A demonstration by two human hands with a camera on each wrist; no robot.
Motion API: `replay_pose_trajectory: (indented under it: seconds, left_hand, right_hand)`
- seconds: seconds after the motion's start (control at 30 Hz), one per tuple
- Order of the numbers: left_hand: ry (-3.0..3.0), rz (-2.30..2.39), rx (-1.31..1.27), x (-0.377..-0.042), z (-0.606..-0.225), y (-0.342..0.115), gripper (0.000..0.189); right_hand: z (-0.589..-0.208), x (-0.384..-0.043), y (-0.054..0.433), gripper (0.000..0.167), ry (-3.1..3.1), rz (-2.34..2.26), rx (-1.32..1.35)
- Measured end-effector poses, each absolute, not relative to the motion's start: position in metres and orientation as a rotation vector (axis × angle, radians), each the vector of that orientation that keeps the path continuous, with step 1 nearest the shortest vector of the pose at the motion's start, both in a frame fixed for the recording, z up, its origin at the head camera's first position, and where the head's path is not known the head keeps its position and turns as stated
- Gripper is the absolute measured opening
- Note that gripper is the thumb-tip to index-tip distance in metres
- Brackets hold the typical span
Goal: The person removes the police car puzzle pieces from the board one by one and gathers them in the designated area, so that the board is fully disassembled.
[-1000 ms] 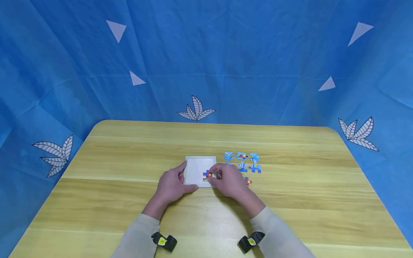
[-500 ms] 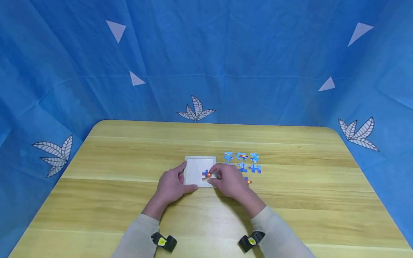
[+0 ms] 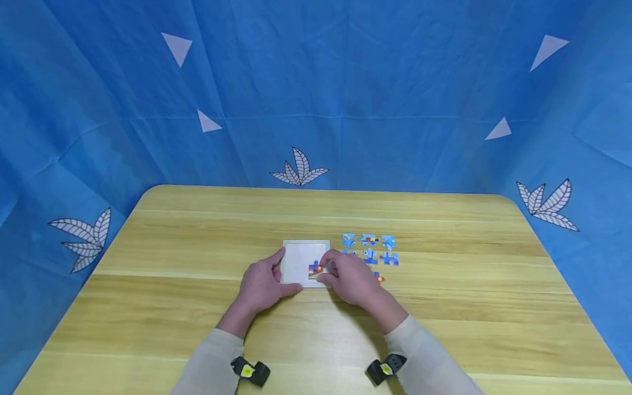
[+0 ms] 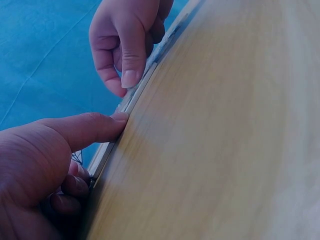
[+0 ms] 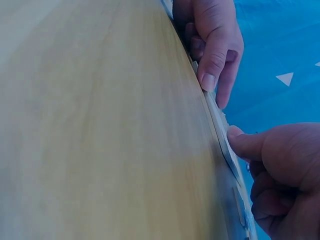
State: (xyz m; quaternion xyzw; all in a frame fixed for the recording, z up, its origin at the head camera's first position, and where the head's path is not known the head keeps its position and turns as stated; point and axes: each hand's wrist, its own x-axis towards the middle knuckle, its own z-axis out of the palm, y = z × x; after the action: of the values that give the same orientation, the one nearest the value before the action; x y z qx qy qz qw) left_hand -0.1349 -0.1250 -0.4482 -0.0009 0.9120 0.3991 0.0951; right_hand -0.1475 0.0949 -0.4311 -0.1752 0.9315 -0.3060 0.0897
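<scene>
A shallow white puzzle tray (image 3: 298,255) lies on the wooden table. My left hand (image 3: 261,282) grips its left side, with the thumb along the near edge and the fingers at the left edge. Over the tray's lower right part, my right hand (image 3: 351,278) pinches a puzzle piece (image 3: 313,270) with blue, red and tan print between thumb and index finger. That hand covers the tray's right edge and part of the piece. In the left wrist view, the left thumb (image 4: 95,127) presses on the tray's edge.
Several loose puzzle pieces lie right of the tray, among them a blue one (image 3: 388,241) and a red one (image 3: 379,277); the right hand partly hides some. The wooden table (image 3: 197,230) ends at a blue curtain (image 3: 395,109) behind.
The puzzle piece has shifted slightly left and toward me in the tray, with the right fingers following. More of its tan lower part shows. The left hand has stayed in place.
</scene>
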Motion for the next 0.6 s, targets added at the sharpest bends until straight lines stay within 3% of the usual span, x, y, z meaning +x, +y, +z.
replay_pose_trajectory:
  seconds: [0.6]
  left_hand:
    - [2.714, 1.182, -0.006, -0.135, -0.449, -0.124, 0.101]
  right_hand:
    - [-0.426, -0.131, 0.134, 0.020, 2.839, -0.985, -0.485]
